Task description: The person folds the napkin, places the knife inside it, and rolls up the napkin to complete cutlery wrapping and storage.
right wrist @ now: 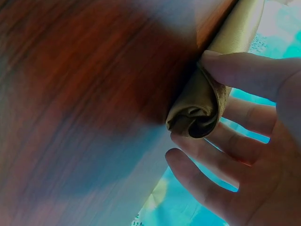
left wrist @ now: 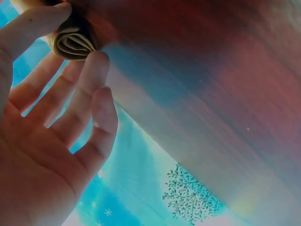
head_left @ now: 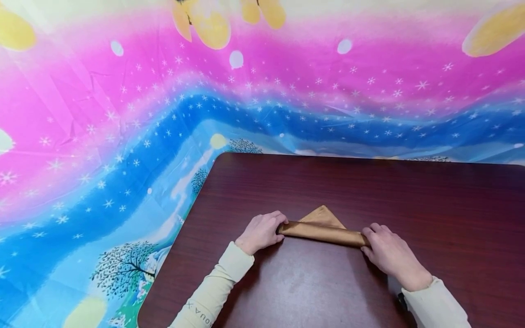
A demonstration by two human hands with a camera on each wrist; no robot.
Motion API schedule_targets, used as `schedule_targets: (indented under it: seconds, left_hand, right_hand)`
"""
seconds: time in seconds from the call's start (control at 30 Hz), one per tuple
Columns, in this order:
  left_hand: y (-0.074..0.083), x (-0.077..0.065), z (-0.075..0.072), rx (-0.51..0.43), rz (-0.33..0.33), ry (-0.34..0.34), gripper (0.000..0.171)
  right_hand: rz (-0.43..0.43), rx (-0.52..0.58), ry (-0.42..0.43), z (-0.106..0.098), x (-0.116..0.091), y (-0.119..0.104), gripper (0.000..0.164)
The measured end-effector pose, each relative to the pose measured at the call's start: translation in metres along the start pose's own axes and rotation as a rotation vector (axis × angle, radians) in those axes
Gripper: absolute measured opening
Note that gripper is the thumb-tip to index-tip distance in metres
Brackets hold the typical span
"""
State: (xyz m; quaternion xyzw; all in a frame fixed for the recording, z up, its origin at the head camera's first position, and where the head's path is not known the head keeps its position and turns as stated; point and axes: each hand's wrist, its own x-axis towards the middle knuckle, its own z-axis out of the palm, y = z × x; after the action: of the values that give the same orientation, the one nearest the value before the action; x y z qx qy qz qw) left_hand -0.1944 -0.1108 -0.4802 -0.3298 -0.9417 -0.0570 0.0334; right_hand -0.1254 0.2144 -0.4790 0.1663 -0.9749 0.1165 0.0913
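A shiny golden-brown cloth (head_left: 324, 233) is rolled into a tube on the table, with one flat triangular corner (head_left: 324, 216) sticking out on its far side. My left hand (head_left: 262, 231) holds the tube's left end between thumb and fingers. In the left wrist view, spiralled layers show at that rolled end (left wrist: 74, 44). At the right end, my right hand (head_left: 391, 253) grips the roll, thumb on the near side and fingers on the far side. The right wrist view shows a looser, hollow coil (right wrist: 195, 117) there.
The dark red-brown wooden table (head_left: 451, 205) has a rounded far-left corner. Behind it and to its left hangs a printed backdrop (head_left: 287, 82) in pink and blue with snowflakes and trees.
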Motion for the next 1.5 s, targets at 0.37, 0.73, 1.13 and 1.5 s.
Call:
schedule_targets:
  seconds: [0.37, 0.73, 1.13, 1.5]
  left_hand:
    - [-0.002, 0.000, 0.000, -0.049, -0.015, -0.006, 0.030]
    - [-0.008, 0.001, -0.001, -0.205, -0.069, -0.045, 0.026]
    - [-0.008, 0.004, -0.002, -0.280, -0.114, -0.037, 0.028]
    - [-0.008, 0.006, 0.003, -0.287, -0.103, -0.001, 0.025]
  right_hand:
    - [0.037, 0.031, -0.037, 0.000, 0.000, 0.002, 0.024]
    - [0.093, 0.098, -0.105, -0.001, 0.002, 0.006, 0.021]
    - [0.159, 0.131, -0.095, 0.001, 0.003, 0.009, 0.015]
    - [0.191, 0.140, -0.133, 0.001, 0.006, 0.013, 0.016]
